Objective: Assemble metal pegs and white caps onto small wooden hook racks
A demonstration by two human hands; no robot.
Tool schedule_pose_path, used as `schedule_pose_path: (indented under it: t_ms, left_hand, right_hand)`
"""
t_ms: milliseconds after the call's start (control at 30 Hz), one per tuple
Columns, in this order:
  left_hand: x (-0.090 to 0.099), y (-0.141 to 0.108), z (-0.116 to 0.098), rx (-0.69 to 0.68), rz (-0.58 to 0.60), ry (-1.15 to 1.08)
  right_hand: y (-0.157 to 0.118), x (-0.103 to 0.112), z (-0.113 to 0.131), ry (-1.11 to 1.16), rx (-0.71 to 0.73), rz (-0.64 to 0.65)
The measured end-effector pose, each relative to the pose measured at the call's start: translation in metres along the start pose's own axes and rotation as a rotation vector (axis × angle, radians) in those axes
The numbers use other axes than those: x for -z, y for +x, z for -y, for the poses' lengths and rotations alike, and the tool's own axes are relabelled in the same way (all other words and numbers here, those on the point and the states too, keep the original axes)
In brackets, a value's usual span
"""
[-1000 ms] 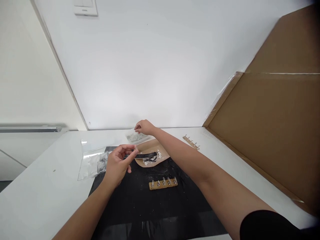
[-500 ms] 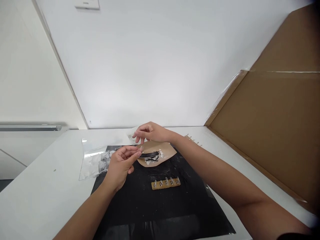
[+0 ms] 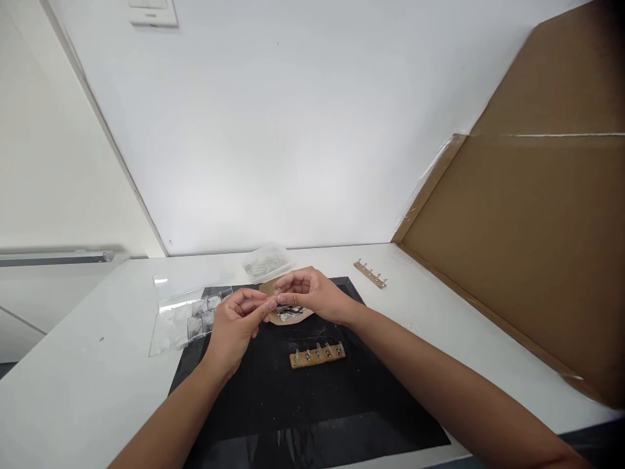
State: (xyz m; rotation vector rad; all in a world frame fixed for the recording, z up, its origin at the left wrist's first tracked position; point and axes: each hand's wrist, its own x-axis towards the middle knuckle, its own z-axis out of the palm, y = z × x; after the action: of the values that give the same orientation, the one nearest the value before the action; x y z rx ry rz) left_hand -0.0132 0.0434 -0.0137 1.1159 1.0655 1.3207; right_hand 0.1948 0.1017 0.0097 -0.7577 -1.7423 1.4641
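Note:
My left hand (image 3: 237, 322) pinches a small clear piece (image 3: 278, 294), too small to name surely, between thumb and fingertips. My right hand (image 3: 317, 294) meets it there, its fingers closed at the same piece. Just beneath both hands lies a brown paper sheet (image 3: 267, 286) bearing white scraps and black strips (image 3: 291, 311), partly covered by the right hand. Nearer to me, a wooden strip (image 3: 317, 360) with a row of metal hooks lies on the black mat (image 3: 312, 404); clear sleeves stand up from its hooks.
A translucent tray (image 3: 266, 262) of small clear pieces stands against the wall. A second hook strip (image 3: 370, 274) lies at the back right of the white table (image 3: 415, 306). Clear plastic packets (image 3: 170, 332) lie left of the mat. A cardboard panel (image 3: 527, 247) borders the right side.
My right hand has come down from beside the tray to my left hand's fingertips, now covering part of the brown paper. The view has shifted slightly, showing the tray and far hook strip fully.

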Motion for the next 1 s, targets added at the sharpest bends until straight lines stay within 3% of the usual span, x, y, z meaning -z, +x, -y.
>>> schedule_pose_path:
  t_ms: [233, 300, 433, 533, 667, 800, 900, 1000]
  left_hand:
    - [-0.004, -0.007, -0.001, -0.089, 0.107, 0.201]
    - [-0.001, -0.006, 0.002, -0.253, 0.088, 0.433]
    - [0.007, 0.001, 0.011, -0.730, -0.045, 0.987]
    - [0.011, 0.009, 0.016, -0.877, -0.041, 1.203]
    - [0.009, 0.020, 0.013, -0.858, 0.021, 1.386]
    - [-0.002, 0.031, -0.004, -0.581, 0.171, 1.609]
    - [-0.011, 0.041, -0.011, -0.497, 0.224, 1.657]
    - [-0.017, 0.048, -0.009, -0.430, 0.249, 1.684]
  right_hand:
    - [-0.022, -0.004, 0.000, -0.050, 0.068, -0.082]
    - [-0.030, 0.001, 0.001, -0.073, 0.075, -0.139]
    - [-0.044, 0.021, -0.005, -0.154, -0.020, -0.183]
    - [-0.050, 0.035, -0.012, -0.292, -0.026, -0.241]
    - [-0.051, 0.045, -0.012, -0.481, 0.038, -0.296]
    - [-0.051, 0.048, -0.009, -0.630, 0.124, -0.264]
    - [-0.052, 0.049, -0.012, -0.698, 0.174, -0.205]
    - [-0.052, 0.047, -0.015, -0.638, 0.127, -0.203]
